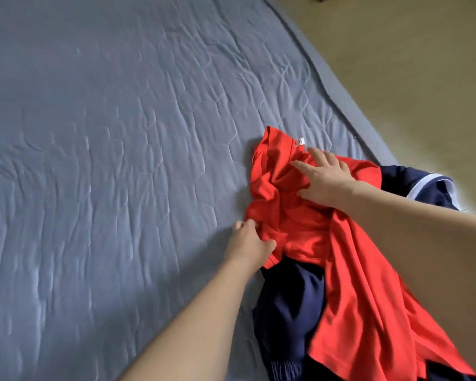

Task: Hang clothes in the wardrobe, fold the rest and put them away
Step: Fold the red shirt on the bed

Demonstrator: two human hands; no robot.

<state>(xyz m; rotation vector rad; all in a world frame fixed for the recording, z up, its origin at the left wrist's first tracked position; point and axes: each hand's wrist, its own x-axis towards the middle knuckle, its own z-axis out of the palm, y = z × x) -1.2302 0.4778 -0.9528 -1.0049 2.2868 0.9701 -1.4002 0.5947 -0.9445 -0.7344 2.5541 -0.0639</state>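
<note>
A crumpled red shirt [349, 284] lies on the right side of the bed, with a small white label near its far edge. It covers part of a dark navy garment [289, 312] that has a white-trimmed part [429, 185] showing at the far right. My left hand [248, 243] pinches the shirt's left edge, thumb curled over the fabric. My right hand [323, 178] lies flat on the upper part of the shirt, fingers spread and straight, pressing it down.
The bed has a quilted grey-blue cover [107, 160] stretching left and far from the clothes. Its right edge runs diagonally, and beyond it is an olive-tan floor [410, 64]. A dark object sits at the top edge of the view.
</note>
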